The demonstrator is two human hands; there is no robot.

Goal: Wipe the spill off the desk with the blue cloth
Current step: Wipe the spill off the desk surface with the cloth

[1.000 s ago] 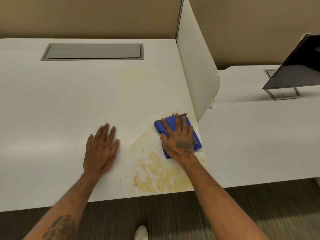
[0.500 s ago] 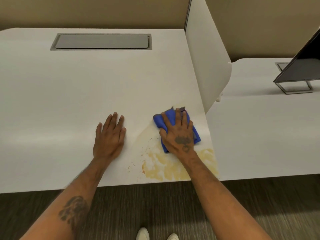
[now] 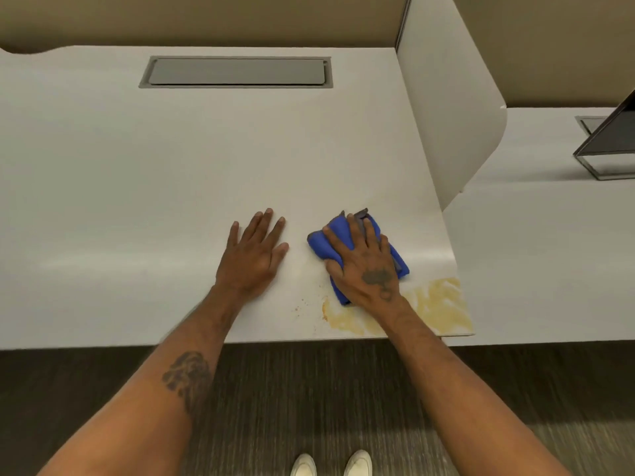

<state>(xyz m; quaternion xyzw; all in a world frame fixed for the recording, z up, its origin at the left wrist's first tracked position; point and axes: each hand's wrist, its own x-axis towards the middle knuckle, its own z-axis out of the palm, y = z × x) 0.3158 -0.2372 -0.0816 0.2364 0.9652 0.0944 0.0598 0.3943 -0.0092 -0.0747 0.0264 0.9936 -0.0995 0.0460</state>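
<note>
- No brand, label or readable writing shows on any surface; the only marks are dark tattoos, one on the back of the right hand and one on the left forearm, neither legible as words.
- The right hand lies palm down on the blue cloth, fingers spread and slightly curled over it, the thumb hooked round the cloth's left edge (a pressing hold more than a closed fist).
- The blue cloth is bunched and folded under that hand, flat on the desk near its front right corner; blue shows beyond the fingertips, to the left of the thumb and to the right of the little finger, with a grey scrap of the fabric poking out at the far end.
- The spill is a yellowish-brown smear along the front edge of the desk, just nearer than the cloth and running both sides of the right wrist, out to the desk's right corner; small specks lie scattered to its left.
- The left hand rests flat and open on bare desk just left of the cloth, fingers straight and slightly fanned, holding nothing and not touching the cloth.
- A grey recessed cable hatch sits at the far side of the desk.
- A white divider panel stands upright along the desk's right edge.
- Beyond it lies a neighbouring desk with a dark monitor tilted on a metal foot.
- Two white shoe tips show on the dark carpet below.
</note>
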